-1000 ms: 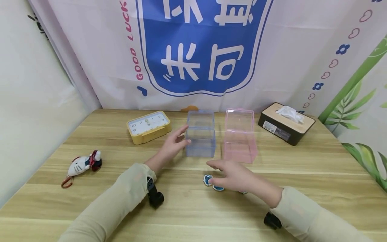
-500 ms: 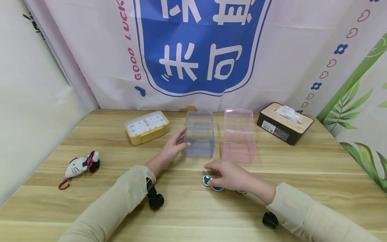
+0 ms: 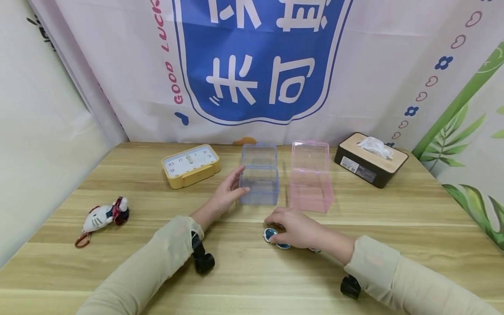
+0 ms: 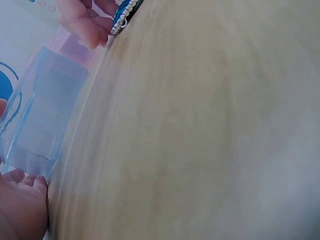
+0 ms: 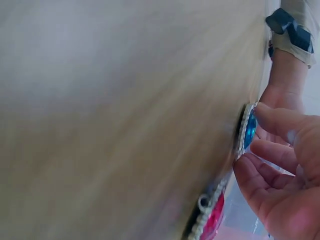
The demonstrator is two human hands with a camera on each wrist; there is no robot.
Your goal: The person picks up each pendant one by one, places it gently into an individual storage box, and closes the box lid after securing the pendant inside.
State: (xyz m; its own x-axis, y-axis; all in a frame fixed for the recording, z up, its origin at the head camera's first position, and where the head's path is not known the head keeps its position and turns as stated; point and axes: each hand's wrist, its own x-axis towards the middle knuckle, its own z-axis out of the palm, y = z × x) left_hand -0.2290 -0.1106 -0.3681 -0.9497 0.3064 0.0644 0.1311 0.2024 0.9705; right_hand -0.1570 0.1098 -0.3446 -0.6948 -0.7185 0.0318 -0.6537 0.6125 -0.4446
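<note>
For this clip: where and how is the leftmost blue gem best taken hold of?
Likely by opposite edges of its beaded rim, the right hand coming from above: the leftmost blue gem lies flat, low and roundish, and another blue gem crowds its right side.

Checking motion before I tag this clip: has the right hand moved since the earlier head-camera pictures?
Yes, slightly: against the pink box, the right hand has shifted toward the person's left and curled in toward a blue gem.

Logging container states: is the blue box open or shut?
Open: in the head view, the blue box has its lid raised at the back, leaving the top uncovered.
</note>
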